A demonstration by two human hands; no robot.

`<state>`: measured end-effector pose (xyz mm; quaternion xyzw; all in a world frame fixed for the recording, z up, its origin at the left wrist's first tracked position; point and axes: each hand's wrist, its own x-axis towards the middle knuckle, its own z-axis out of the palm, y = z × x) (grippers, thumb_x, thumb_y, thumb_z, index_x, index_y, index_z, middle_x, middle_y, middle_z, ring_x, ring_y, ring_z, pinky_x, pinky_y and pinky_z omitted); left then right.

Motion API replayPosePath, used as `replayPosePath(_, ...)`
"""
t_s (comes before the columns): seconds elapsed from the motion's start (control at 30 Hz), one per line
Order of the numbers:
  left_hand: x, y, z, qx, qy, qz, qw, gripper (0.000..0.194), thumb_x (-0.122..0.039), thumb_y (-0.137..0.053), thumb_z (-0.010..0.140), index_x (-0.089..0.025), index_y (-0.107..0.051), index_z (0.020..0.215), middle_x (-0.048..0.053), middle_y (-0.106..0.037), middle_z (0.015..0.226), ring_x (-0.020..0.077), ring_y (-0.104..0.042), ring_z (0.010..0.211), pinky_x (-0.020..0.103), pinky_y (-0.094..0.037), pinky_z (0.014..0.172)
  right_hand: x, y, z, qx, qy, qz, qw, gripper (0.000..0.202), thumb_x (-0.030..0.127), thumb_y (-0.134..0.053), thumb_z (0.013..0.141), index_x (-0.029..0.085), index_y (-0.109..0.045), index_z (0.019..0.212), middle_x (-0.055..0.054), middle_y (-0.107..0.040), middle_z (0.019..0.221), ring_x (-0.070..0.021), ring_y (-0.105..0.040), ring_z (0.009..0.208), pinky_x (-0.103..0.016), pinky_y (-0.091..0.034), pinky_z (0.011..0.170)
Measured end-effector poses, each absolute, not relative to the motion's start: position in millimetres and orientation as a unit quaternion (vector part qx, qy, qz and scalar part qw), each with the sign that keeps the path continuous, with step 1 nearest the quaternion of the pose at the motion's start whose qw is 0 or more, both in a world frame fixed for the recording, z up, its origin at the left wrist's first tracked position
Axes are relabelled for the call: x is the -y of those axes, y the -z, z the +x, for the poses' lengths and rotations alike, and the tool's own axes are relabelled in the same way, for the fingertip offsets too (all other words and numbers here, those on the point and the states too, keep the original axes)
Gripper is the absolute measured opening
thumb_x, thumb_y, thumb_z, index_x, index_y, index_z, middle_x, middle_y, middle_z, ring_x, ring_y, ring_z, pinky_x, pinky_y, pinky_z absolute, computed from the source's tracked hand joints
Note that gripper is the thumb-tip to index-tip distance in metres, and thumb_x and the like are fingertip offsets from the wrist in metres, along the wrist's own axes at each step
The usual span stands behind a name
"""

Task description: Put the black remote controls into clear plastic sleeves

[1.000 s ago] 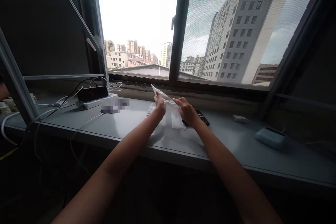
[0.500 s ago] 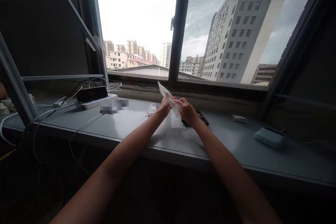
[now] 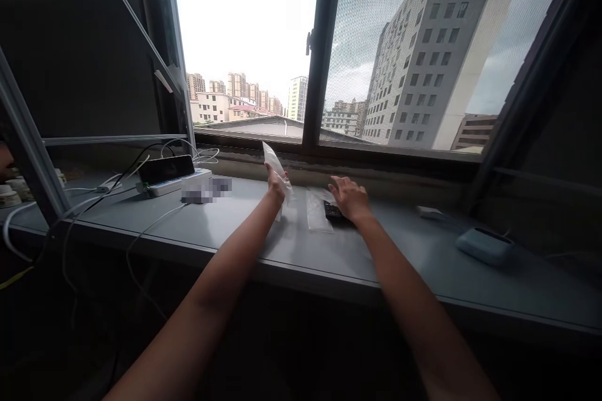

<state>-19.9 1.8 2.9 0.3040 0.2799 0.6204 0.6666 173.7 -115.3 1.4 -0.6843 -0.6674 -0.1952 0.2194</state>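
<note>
My left hand [image 3: 276, 187] is closed on a thin white plastic bag [image 3: 273, 160], held upright above the grey desk [image 3: 226, 225]. To the right, my right hand [image 3: 352, 199] hovers over a black remote [image 3: 332, 210] with its fingers apart and nothing in them. Between my hands a flat clear plastic bag [image 3: 318, 216] lies on the desk, its right side next to the remote. My right hand hides part of the remote.
At the left, a phone [image 3: 167, 169] leans on a white power strip [image 3: 181, 184] among loose cables. A light blue case [image 3: 484, 245] and a small white box [image 3: 429, 212] lie at the right. White bottles [image 3: 8, 195] stand at the far left.
My hands have parted. The left moved left with the white bag, and the right let go of it and moved right, uncovering the clear bag and part of the remote.
</note>
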Motion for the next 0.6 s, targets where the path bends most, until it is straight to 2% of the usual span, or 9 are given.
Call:
replayPosePath(0.1, 5.5, -6.5, -16.6, -0.288, -0.650, 0.295, 0.639, 0.068, -0.085, -0.033, 0.078, -0.021, -0.055, 0.087, 0.003, -0.050, 0.066, 0.0145, -0.047, 0.053, 0.026, -0.038, 0.048, 111.4, 1.3, 191.0, 0.557, 0.140, -0.804, 0.157, 0.042, 0.024, -0.038, 0.097, 0.012, -0.055, 0.133, -0.019, -0.057, 0.133, -0.0322, -0.052, 0.122, -0.046, -0.039, 0.097)
replayPosePath(0.2, 9.3, -8.7, -13.7, -0.264, -0.638, 0.320, 0.649, 0.061, -0.077, -0.031, 0.087, -0.020, -0.054, 0.086, 0.002, -0.050, 0.066, 0.0119, -0.042, 0.050, 0.025, -0.035, 0.048, 110.5, 1.9, 204.7, 0.487, 0.021, -0.868, 0.091, 0.040, 0.017, -0.041, 0.092, 0.010, -0.061, 0.127, -0.023, -0.058, 0.130, -0.0331, -0.054, 0.123, -0.044, -0.042, 0.094)
replayPosePath(0.33, 10.6, -9.6, -11.7, -0.243, -0.623, 0.335, 0.664, 0.061, -0.071, -0.025, 0.092, -0.019, -0.056, 0.086, 0.002, -0.051, 0.067, 0.0099, -0.041, 0.048, 0.022, -0.033, 0.047, 110.2, 0.8, 211.0, 0.491, -0.011, -0.867, 0.085, 0.037, 0.028, -0.044, 0.095, 0.013, -0.065, 0.122, -0.022, -0.061, 0.126, -0.0303, -0.059, 0.118, -0.037, -0.046, 0.086)
replayPosePath(0.43, 10.4, -9.5, -10.4, -0.249, -0.624, 0.333, 0.661, 0.058, -0.071, -0.032, 0.091, -0.019, -0.058, 0.087, 0.003, -0.054, 0.068, 0.0117, -0.045, 0.051, 0.023, -0.035, 0.049, 109.4, 1.0, 210.4, 0.499, -0.009, -0.862, 0.086, 0.040, 0.037, -0.048, 0.095, 0.013, -0.066, 0.121, -0.022, -0.063, 0.123, -0.0303, -0.060, 0.116, -0.037, -0.048, 0.085)
replayPosePath(0.6, 8.4, -7.5, -8.9, -0.273, -0.626, 0.338, 0.648, 0.053, -0.069, -0.046, 0.088, -0.017, -0.060, 0.089, 0.003, -0.054, 0.066, 0.0128, -0.048, 0.054, 0.023, -0.037, 0.051, 107.6, 1.2, 212.1, 0.502, -0.014, -0.861, 0.085, 0.037, 0.034, -0.052, 0.092, 0.015, -0.066, 0.120, -0.020, -0.064, 0.120, -0.0291, -0.060, 0.115, -0.035, -0.050, 0.082)
